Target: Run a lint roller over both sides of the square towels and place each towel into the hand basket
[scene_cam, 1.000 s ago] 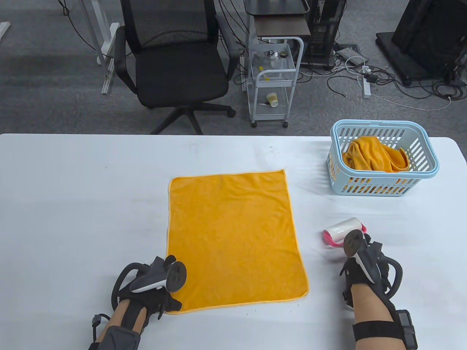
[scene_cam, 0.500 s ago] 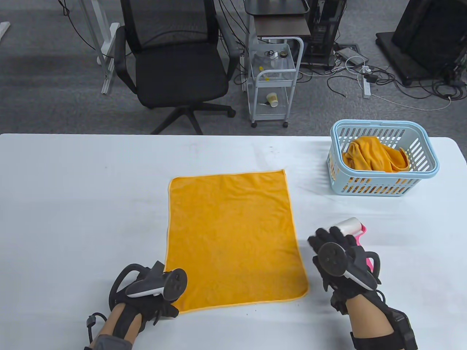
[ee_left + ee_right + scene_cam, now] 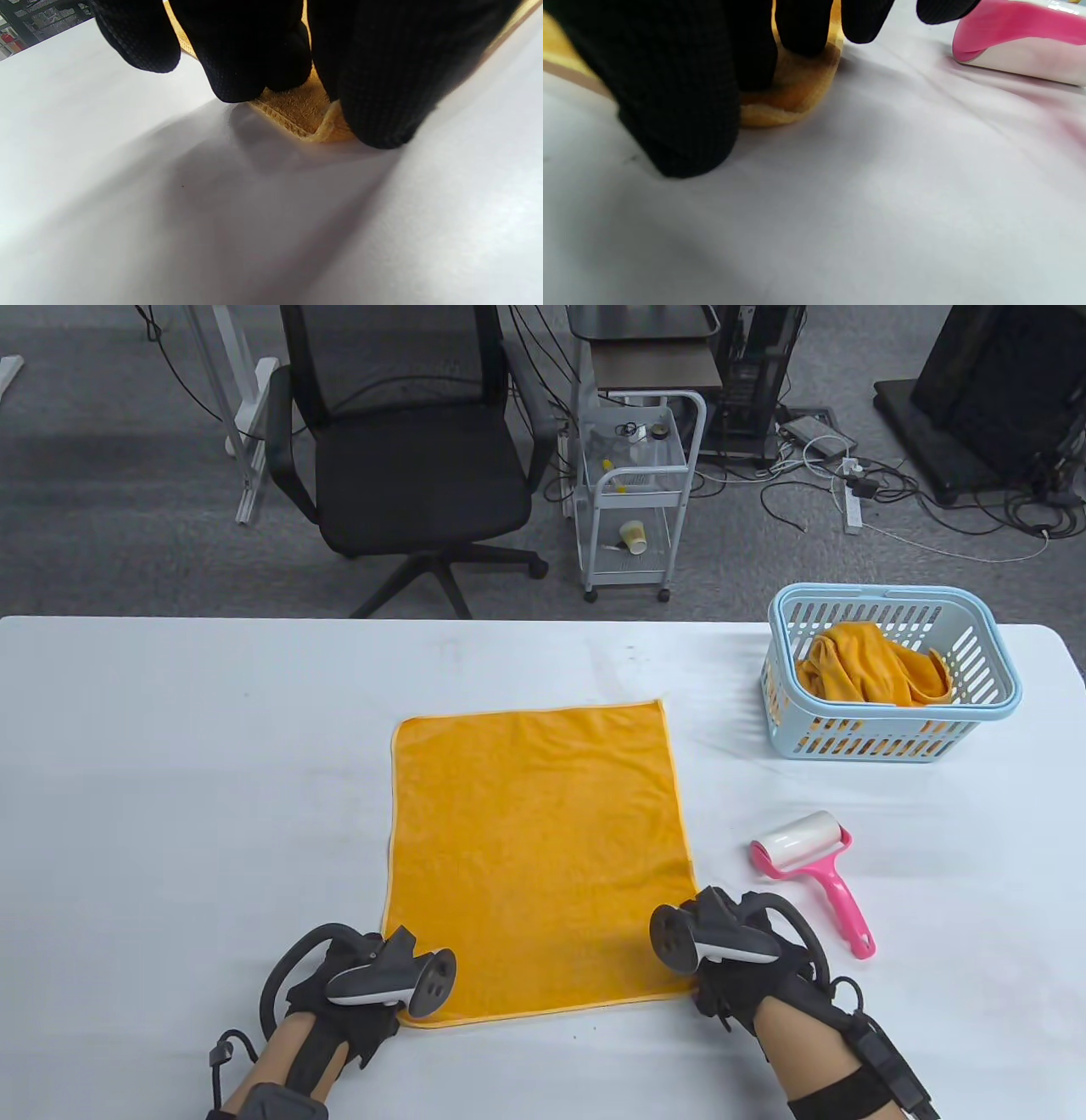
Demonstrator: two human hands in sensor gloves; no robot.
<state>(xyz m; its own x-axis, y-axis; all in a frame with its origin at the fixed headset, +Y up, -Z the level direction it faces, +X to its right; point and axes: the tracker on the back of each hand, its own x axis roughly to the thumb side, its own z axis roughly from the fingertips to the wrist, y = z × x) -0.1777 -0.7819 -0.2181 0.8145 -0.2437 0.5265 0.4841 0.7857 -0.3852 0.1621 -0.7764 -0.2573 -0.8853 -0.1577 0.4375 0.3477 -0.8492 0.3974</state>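
The orange towel (image 3: 539,861) lies flat in the middle of the white table (image 3: 170,780). The left hand (image 3: 356,993) pinches the towel's near left corner, and the right hand (image 3: 730,967) pinches its near right corner.

The step in hand looks like turning the towel over. To do it well, I would lift both corners together and evenly, and lay the cloth down away from the lint roller (image 3: 806,857), which lies released just right of the towel.

The towel is soft terry with a stitched hem. The roller has a white paper drum and a pink plastic handle. The hand basket (image 3: 891,678), beyond the towel to its right, is pale blue slotted plastic and already holds a crumpled orange towel (image 3: 865,666).
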